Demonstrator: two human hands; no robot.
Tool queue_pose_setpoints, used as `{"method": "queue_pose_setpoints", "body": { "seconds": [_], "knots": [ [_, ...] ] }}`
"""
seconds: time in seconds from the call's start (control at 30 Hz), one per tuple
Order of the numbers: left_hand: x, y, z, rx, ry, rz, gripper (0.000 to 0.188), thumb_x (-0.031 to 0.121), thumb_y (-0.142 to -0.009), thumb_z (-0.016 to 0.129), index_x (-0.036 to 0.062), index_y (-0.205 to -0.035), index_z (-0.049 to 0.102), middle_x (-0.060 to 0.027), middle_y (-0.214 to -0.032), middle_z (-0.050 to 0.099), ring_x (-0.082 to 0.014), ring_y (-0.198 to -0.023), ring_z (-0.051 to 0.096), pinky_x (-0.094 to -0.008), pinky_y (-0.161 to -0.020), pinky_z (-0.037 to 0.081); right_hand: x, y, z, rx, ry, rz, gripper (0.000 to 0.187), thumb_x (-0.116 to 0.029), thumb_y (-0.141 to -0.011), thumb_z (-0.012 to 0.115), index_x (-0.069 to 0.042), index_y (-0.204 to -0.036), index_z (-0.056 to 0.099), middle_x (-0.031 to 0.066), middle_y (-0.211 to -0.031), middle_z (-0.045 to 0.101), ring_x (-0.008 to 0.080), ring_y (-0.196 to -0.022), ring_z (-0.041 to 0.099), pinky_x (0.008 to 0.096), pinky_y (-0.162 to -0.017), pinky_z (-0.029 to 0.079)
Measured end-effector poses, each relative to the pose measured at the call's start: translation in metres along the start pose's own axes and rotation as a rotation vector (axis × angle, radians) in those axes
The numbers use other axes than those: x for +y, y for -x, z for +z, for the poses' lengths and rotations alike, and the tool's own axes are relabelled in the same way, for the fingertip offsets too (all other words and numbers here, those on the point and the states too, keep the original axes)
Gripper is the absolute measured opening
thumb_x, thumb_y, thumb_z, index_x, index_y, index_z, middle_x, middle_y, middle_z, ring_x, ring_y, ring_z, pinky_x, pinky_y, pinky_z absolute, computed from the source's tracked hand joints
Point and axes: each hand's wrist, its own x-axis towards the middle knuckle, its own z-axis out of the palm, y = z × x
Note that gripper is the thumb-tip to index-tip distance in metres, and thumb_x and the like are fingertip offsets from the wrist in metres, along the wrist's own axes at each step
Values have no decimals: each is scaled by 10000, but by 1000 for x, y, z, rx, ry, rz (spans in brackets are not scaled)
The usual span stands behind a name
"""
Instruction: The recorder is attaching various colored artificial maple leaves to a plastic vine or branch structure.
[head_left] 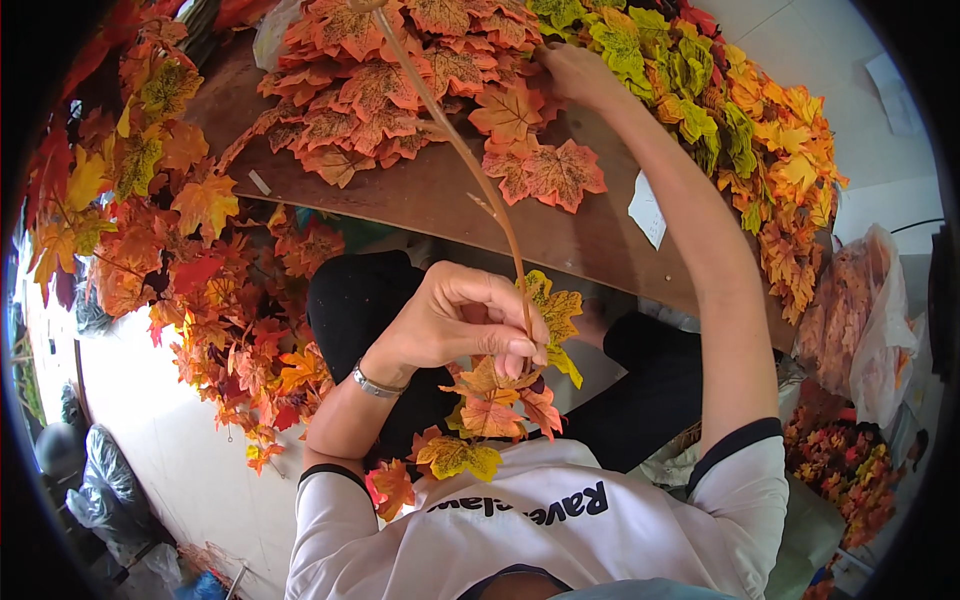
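My left hand (470, 318) pinches the brown stem (499, 208) of an artificial maple branch between thumb and fingers. The bare upper stem runs up and away over the table. Yellow and orange leaves (490, 415) hang on this branch below my left hand, in front of my shirt. My right hand (582, 76) is stretched to the far side of the table, at the border between a pile of orange-red speckled leaves (385, 95) and a bunch of green-yellow leaves (625, 50). Its fingers are bent inward; their tips and whatever they grip are hidden among the leaves.
The brown wooden table (420, 190) lies ahead, with a white paper slip (648, 210) near its edge. Orange foliage (790, 130) drapes over the right end, and more garlands (200, 270) hang at left. A clear plastic bag (880, 330) stands at right.
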Motion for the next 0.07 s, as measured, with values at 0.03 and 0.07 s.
{"method": "queue_pose_setpoints", "body": {
  "seconds": [0.03, 0.07],
  "knots": [
    [0, 1, 0, -1, 14, -5, 99, -22, -765, 620, -50, -859, 610, -133, -759, 637, -121, -593, 603, -209, -523, 493, -2, -2, -9, -70, -8, 43, 205, -158, -684, 638, -40, -848, 607, 155, -860, 600, 300, -815, 590, 361, -686, 476],
    [0, 2, -2, -20, 26, 3, 104, -23, -770, 615, -49, -870, 612, -134, -763, 637, -125, -601, 606, -201, -533, 496, -4, -2, -26, -13, 228, -10, 248, -215, -670, 685, -47, -835, 607, 179, -952, 607, 219, -811, 627, 320, -680, 482]
  ]
}}
